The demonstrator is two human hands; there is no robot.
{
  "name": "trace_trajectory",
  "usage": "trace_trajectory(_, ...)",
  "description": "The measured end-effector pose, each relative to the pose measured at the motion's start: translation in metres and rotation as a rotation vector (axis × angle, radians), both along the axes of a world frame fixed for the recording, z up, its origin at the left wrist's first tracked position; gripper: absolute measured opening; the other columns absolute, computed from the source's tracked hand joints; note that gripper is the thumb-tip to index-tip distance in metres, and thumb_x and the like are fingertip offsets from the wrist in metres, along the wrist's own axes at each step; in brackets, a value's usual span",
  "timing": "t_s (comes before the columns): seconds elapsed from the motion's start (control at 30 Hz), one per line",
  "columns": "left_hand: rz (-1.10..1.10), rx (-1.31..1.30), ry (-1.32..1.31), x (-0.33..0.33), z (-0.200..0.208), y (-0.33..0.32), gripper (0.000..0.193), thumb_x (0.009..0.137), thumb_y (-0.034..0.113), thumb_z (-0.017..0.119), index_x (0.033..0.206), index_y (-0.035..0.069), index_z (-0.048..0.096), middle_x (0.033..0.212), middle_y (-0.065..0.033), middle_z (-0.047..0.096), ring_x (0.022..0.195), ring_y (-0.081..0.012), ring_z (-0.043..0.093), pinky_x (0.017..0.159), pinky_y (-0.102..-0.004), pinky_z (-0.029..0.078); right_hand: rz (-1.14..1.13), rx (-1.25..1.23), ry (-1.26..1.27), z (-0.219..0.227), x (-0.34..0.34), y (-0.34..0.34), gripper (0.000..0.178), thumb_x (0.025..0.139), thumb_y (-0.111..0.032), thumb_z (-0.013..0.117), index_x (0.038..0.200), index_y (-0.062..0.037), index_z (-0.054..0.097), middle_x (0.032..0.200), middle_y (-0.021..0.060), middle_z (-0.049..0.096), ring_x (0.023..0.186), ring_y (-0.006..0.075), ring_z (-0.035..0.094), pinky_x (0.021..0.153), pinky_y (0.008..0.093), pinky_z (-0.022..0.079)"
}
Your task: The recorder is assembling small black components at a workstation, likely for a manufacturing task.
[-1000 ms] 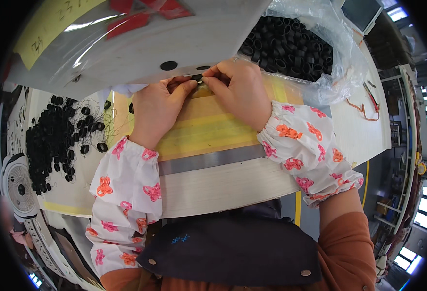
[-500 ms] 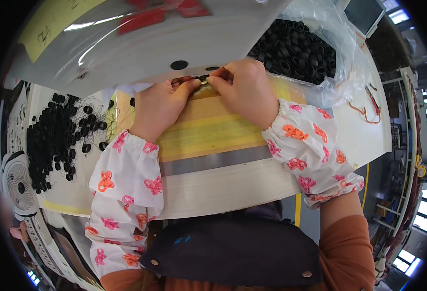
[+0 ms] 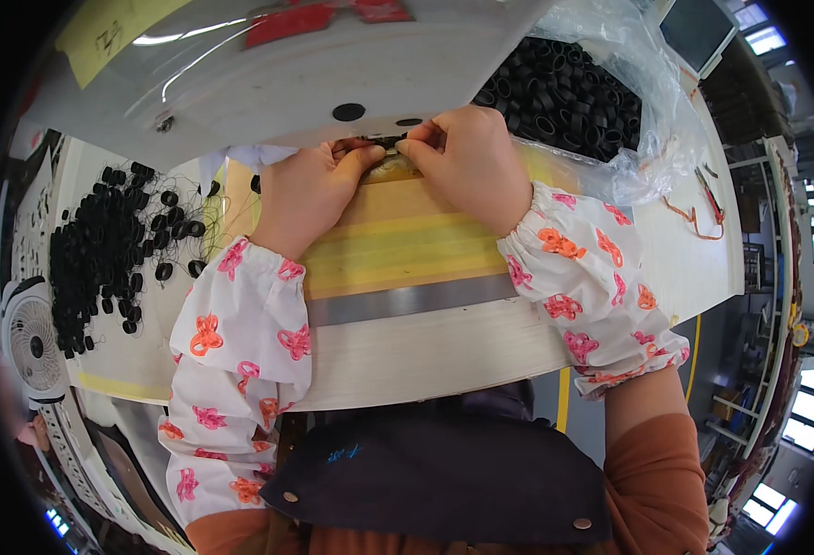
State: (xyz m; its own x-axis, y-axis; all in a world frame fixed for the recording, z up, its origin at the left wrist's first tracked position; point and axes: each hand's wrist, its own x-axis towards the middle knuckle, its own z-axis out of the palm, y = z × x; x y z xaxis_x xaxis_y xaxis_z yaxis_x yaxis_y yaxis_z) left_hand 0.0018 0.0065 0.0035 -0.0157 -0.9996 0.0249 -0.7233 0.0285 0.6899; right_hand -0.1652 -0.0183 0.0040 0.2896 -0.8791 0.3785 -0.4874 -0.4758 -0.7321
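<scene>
Both my hands are at the lower edge of a large grey-white machine head [image 3: 277, 106], probably a sewing machine, fingertips almost meeting. My left hand [image 3: 307, 196] is closed, thumb pressed against the fingers. From the other side, my right hand [image 3: 477, 168] pinches with thumb and forefinger. Something small and dark shows between the fingertips, too hidden to name. Just under them lies a work surface covered with yellow tape [image 3: 397, 242]. To the right of my right hand, many black rings [image 3: 564, 102] lie in a clear plastic bag [image 3: 671, 153].
A heap of small black loops with trailing threads [image 3: 101, 245] covers the table's left side. Behind it stands a white fan [image 3: 37, 342]. A red-handled tool [image 3: 715, 202] lies at the far right. The table's curved front edge [image 3: 425, 392] runs close to my body.
My hands stay at the same spot under the machine head, and their fingertips have moved slightly. The whole view has shifted a little.
</scene>
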Motion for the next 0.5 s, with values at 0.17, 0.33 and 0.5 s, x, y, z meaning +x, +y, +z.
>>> trace_trajectory(0.17,0.043,0.022,0.085,-0.001,-0.005,-0.006,0.029,0.076,0.03,0.063,0.086,0.003,0.065,0.069,-0.003,0.065,0.061,-0.0057,0.056,0.058,-0.0201,0.042,-0.027,-0.066,0.006,-0.003,-0.001,-0.005,0.012,0.064,-0.004,0.064,0.064,0.0014,0.054,0.059,0.0154,0.057,0.054,0.0295,0.057,0.049,0.0341,0.045)
trace_trajectory(0.33,0.033,-0.046,0.111,-0.005,0.005,-0.009,0.035,0.075,0.04,0.058,0.075,0.005,0.063,0.064,-0.0069,0.062,0.055,-0.0182,0.058,0.053,-0.028,0.044,0.004,0.01,-0.039,0.002,-0.001,-0.01,0.012,0.065,-0.005,0.064,0.065,0.0011,0.054,0.06,0.0154,0.057,0.056,0.03,0.057,0.052,0.0356,0.045)
trace_trajectory(0.5,0.059,-0.114,-0.34,0.013,0.002,0.002,0.029,0.078,0.034,0.059,0.069,0.007,0.062,0.052,-0.0088,0.054,0.046,-0.0194,0.053,0.046,-0.0312,0.041,0.009,-0.079,-0.005,-0.004,0.008,-0.005,0.012,0.067,-0.008,0.064,0.066,-0.0004,0.055,0.06,0.0141,0.057,0.055,0.0287,0.057,0.052,0.0363,0.044)
